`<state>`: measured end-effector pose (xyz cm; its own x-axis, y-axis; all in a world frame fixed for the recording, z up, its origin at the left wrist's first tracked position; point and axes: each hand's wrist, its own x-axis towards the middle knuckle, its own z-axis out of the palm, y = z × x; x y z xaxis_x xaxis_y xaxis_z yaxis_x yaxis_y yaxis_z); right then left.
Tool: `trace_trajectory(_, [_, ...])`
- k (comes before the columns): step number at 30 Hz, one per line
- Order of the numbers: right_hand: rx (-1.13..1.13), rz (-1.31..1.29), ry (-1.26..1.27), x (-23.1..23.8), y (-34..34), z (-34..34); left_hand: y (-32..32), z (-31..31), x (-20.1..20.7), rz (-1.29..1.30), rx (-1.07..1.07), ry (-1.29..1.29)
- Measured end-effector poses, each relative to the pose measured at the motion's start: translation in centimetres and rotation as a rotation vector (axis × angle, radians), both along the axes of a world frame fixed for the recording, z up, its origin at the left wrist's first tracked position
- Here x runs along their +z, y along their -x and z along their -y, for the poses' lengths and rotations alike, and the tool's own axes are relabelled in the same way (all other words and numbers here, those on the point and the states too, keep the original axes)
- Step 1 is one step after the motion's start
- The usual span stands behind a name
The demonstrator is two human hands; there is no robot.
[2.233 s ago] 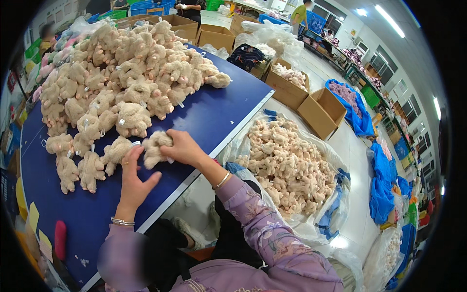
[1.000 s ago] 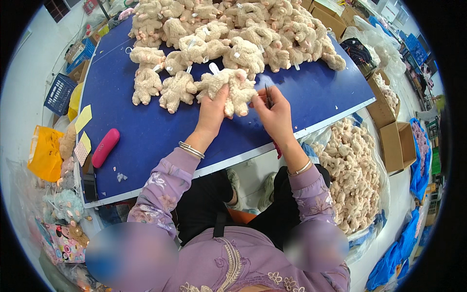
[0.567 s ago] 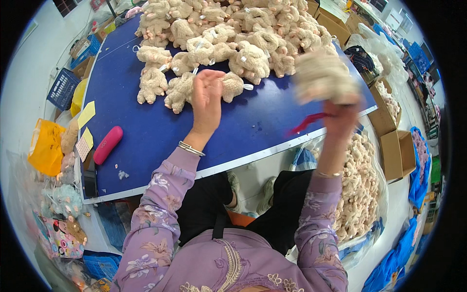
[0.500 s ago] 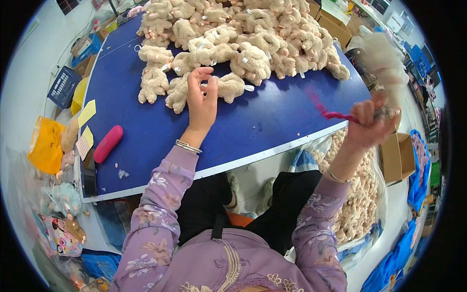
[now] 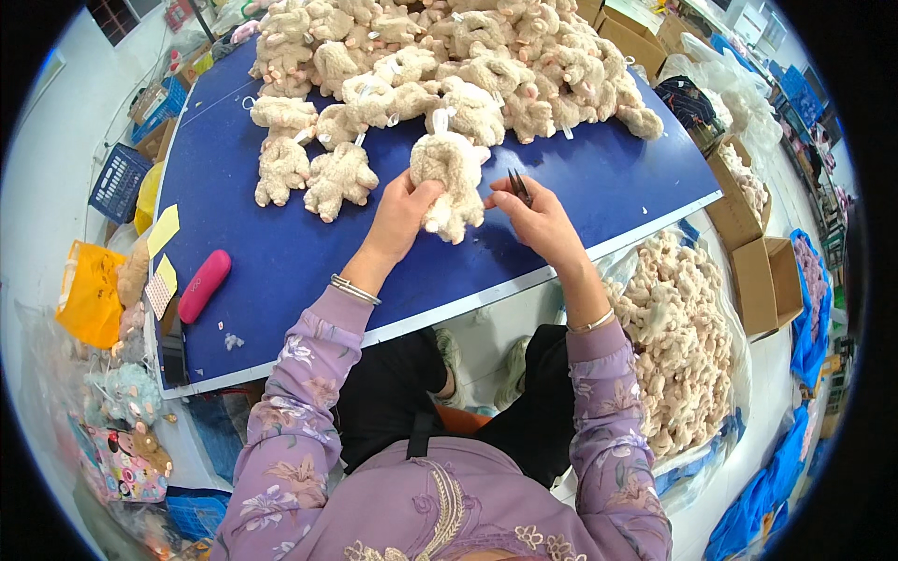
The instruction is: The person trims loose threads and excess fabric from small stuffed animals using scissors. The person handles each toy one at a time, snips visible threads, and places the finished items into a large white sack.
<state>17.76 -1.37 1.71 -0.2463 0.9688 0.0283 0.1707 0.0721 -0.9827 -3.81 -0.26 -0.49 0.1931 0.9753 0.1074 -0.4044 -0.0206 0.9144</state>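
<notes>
My left hand [image 5: 400, 217] is closed on the lower left side of a cream plush piece [image 5: 449, 168], lifted in front of me, with a white tag at its top. Beside it, my right hand [image 5: 543, 229] wraps round a small pair of dark snips [image 5: 519, 187], whose pointed blades stick up between thumb and fingers. The right fingertips come close to the plush piece's right edge; whether they touch it I cannot tell. Two similar plush pieces, the nearer one [image 5: 340, 179] among them, lie on the blue table [image 5: 309, 271] left of my left hand.
A big heap of cream plush pieces [image 5: 543, 70] covers the table's far side. A pink case [image 5: 204, 286] and yellow paper [image 5: 163, 230] lie at the left. On the floor to the right stand a bag of plush pieces [image 5: 673, 355] and a cardboard box [image 5: 767, 285].
My right hand has come in from the far right, where a blurred pale thing and a pink cord showed by it. My left hand has picked up a plush piece.
</notes>
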Motion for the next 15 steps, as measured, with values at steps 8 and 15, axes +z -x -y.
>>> trace_trajectory(8, [-0.065, -0.04, -0.175, -0.9, 2.0, 0.3, -1.5, 1.4, 1.5, -0.054, -0.135, 0.064])
trace_trajectory(15, [-0.055, -0.148, -0.241, 0.3, 3.5, 1.8, -1.0, 0.9, 0.4, 0.113, -0.027, 0.179])
